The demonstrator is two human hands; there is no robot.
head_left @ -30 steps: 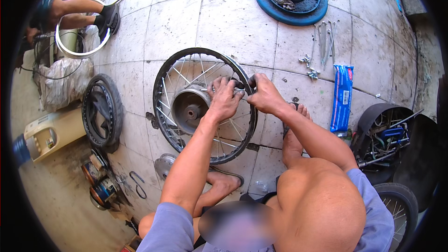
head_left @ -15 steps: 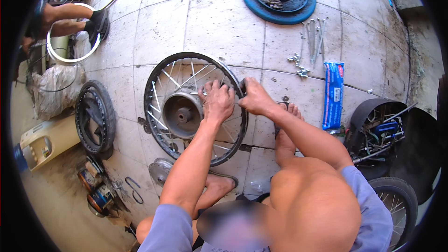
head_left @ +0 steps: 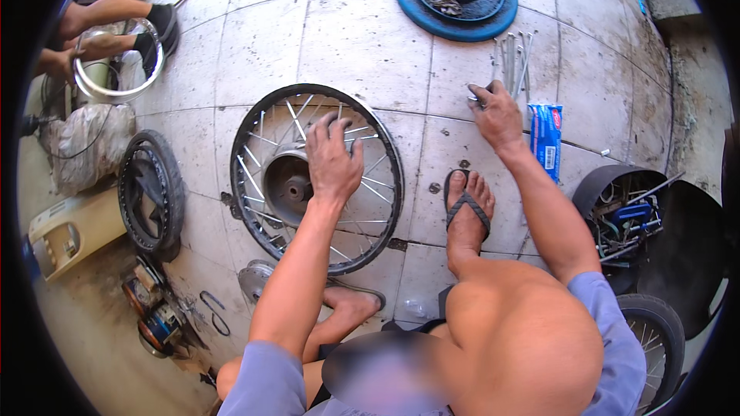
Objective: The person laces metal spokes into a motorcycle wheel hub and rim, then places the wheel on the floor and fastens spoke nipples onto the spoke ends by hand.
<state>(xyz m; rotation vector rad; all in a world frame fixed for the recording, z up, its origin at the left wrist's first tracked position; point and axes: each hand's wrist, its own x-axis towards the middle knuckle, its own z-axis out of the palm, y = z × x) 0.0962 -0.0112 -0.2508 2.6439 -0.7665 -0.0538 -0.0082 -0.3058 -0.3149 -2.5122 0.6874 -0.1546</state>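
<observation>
So the wheel (head_left: 398, 192) is lying on the tiled floor (head_left: 362, 38) in front of me, a bit left of centre, with the grey hub (head_left: 287, 191) inside it. Some laced spokes (head_left: 295, 119) run out from the hub, and I reckon a knock there could tip it and drag them out of line. My left hand (head_left: 334, 156) is over the hub's right side, fingers loosely spread; can't tell if it's touching, and if not, nothing's really steadying the thing. My sandalled foot (head_left: 467, 212) is just right of the wheel, so a careless shuffle could nudge it. Right hand (head_left: 497, 117) is by some small silver fittings (head_left: 473, 98), thumb and fingers drawn close; can't tell whether I'm pinching one. They're tiny, so a sloppy grab could scatter them. The loose spokes (head_left: 526, 62) lie just beyond, near the blue packet (head_left: 546, 139), where an overreach could sweep them apart.
</observation>
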